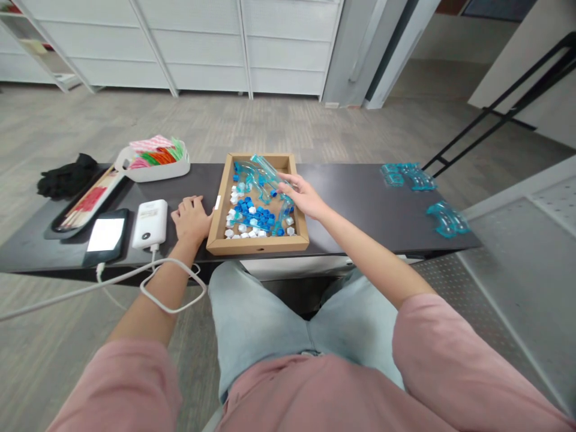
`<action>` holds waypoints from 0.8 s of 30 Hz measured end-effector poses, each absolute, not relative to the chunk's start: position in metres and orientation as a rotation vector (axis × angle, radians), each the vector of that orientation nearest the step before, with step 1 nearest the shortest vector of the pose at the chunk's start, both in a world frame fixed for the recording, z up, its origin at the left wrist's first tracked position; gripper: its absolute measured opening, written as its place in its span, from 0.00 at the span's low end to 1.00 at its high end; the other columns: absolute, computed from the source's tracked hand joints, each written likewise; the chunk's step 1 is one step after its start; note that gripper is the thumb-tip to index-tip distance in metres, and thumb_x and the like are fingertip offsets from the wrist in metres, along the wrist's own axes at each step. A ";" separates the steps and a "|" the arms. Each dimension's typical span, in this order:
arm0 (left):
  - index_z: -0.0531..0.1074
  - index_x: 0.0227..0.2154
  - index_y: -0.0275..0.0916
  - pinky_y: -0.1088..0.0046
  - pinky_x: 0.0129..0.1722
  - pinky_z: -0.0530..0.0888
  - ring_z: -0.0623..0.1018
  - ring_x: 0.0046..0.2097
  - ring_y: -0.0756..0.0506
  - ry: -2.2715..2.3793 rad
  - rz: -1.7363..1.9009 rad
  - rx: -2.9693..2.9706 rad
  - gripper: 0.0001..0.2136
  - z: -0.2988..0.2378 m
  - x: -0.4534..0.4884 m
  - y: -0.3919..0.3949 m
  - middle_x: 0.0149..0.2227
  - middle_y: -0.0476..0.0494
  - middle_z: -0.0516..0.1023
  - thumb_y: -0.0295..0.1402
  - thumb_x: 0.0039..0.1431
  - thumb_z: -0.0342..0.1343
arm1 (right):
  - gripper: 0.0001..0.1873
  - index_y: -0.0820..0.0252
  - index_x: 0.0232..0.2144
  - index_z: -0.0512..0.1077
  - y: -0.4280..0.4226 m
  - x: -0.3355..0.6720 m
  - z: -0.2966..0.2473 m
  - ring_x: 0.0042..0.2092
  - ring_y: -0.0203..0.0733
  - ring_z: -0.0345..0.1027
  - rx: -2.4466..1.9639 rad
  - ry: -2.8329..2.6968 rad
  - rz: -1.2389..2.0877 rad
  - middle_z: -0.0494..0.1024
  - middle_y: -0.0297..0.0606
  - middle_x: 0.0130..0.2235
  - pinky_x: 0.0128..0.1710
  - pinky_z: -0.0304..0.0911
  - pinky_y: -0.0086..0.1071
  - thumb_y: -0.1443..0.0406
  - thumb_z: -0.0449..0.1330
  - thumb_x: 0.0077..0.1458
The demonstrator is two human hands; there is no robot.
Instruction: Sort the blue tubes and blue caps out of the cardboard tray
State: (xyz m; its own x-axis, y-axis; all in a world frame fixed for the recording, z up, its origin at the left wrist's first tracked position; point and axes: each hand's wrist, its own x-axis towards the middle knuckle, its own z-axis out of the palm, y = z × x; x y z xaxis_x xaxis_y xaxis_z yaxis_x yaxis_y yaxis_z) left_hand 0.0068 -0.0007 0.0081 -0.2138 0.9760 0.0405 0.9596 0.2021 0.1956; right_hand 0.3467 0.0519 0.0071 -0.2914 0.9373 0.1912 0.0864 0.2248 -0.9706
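Note:
A shallow cardboard box sits on the dark table in front of me. Blue and white small hexagonal pieces lie in it, along with several clear light-blue plastic parts. My right hand reaches over the box's right side, fingers closed on a long clear-blue plastic piece that slants up toward the far edge. Flat on the table by the box's left wall rests my left hand, fingers spread, its thumb side against the wall. It holds nothing.
Left of the box are a white power bank, a phone, cables, a black tray of sticks, a white basket with colourful items and a black cloth. Clear-blue plastic parts lie at the table's right end.

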 end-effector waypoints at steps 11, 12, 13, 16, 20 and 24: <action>0.64 0.78 0.24 0.40 0.76 0.62 0.66 0.77 0.21 2.331 0.257 1.877 0.36 0.016 0.008 -0.003 0.77 0.12 0.64 0.46 0.79 0.44 | 0.41 0.40 0.79 0.73 0.052 0.360 0.014 0.60 0.50 0.79 -1.104 -1.710 0.870 0.71 0.45 0.66 0.65 0.80 0.48 0.32 0.57 0.76; 0.64 0.78 0.24 0.40 0.77 0.61 0.65 0.77 0.21 2.338 0.247 1.871 0.36 0.017 0.008 -0.004 0.77 0.12 0.64 0.46 0.79 0.44 | 0.41 0.40 0.80 0.72 0.055 0.368 0.017 0.61 0.50 0.78 -1.166 -1.729 0.770 0.71 0.46 0.65 0.65 0.79 0.47 0.32 0.55 0.77; 0.63 0.79 0.24 0.40 0.77 0.61 0.65 0.77 0.21 2.344 0.232 1.867 0.37 0.017 0.008 -0.004 0.77 0.12 0.64 0.46 0.78 0.43 | 0.41 0.40 0.80 0.72 0.058 0.379 0.019 0.63 0.51 0.76 -1.231 -1.745 0.661 0.72 0.47 0.64 0.66 0.78 0.47 0.33 0.54 0.78; 0.64 0.78 0.25 0.39 0.77 0.63 0.66 0.77 0.20 2.370 0.174 1.863 0.38 0.016 0.009 -0.003 0.77 0.13 0.65 0.46 0.77 0.38 | 0.36 0.43 0.80 0.73 0.069 0.425 0.023 0.66 0.52 0.71 -1.434 -1.720 0.355 0.74 0.47 0.60 0.72 0.72 0.48 0.39 0.56 0.81; 0.66 0.76 0.26 0.38 0.75 0.65 0.69 0.76 0.19 2.437 0.133 1.868 0.40 0.008 0.006 0.001 0.76 0.10 0.66 0.47 0.76 0.29 | 0.31 0.51 0.74 0.80 0.078 0.502 0.020 0.66 0.53 0.70 -1.685 -1.592 0.122 0.74 0.48 0.57 0.75 0.67 0.49 0.47 0.58 0.80; 0.65 0.78 0.33 0.40 0.74 0.66 0.69 0.77 0.22 2.477 0.159 1.861 0.39 -0.001 0.001 0.003 0.76 0.13 0.68 0.45 0.74 0.27 | 0.30 0.63 0.73 0.80 0.078 0.564 0.017 0.67 0.55 0.71 -1.946 -1.497 0.037 0.71 0.56 0.64 0.74 0.66 0.48 0.55 0.58 0.79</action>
State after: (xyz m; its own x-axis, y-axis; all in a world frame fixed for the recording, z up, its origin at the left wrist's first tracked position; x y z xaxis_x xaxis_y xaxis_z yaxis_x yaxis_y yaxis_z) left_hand 0.0015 0.0030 -0.0012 -0.2801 0.9595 0.0300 0.9555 0.2756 0.1056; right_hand 0.5640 0.0779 0.0174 0.3404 0.8665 0.3652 0.8473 -0.1143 -0.5186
